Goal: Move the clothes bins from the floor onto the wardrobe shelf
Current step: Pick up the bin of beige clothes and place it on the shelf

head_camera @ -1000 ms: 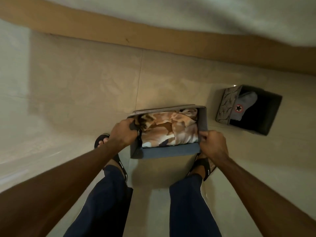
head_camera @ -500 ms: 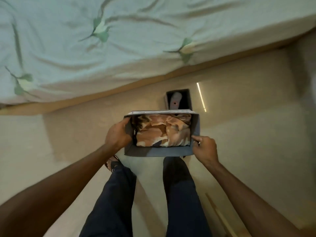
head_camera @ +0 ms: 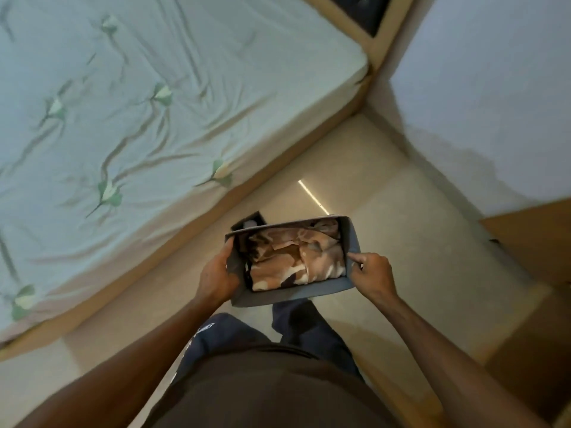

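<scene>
I hold a grey fabric bin (head_camera: pixel 295 295) in front of my body, well above the floor. Folded brown and cream patterned clothes (head_camera: pixel 293 257) fill it. My left hand (head_camera: pixel 217 274) grips the bin's left wall, thumb inside the rim. On the right wall, my right hand (head_camera: pixel 372 273) pinches the rim. A second dark bin (head_camera: pixel 248 220) stands on the floor beyond, mostly hidden behind the held bin. No wardrobe shelf is clearly in view.
A bed (head_camera: pixel 139 118) with a pale green flowered sheet fills the left and top. A white wall (head_camera: pixel 494 103) rises at the right, with a brown wooden panel (head_camera: pixel 534 242) below it. Beige tiled floor (head_camera: pixel 417 242) runs between them.
The bin has come up from the floor in both hands. The view has swung up and right, so the bed, the wall and the wooden panel now show.
</scene>
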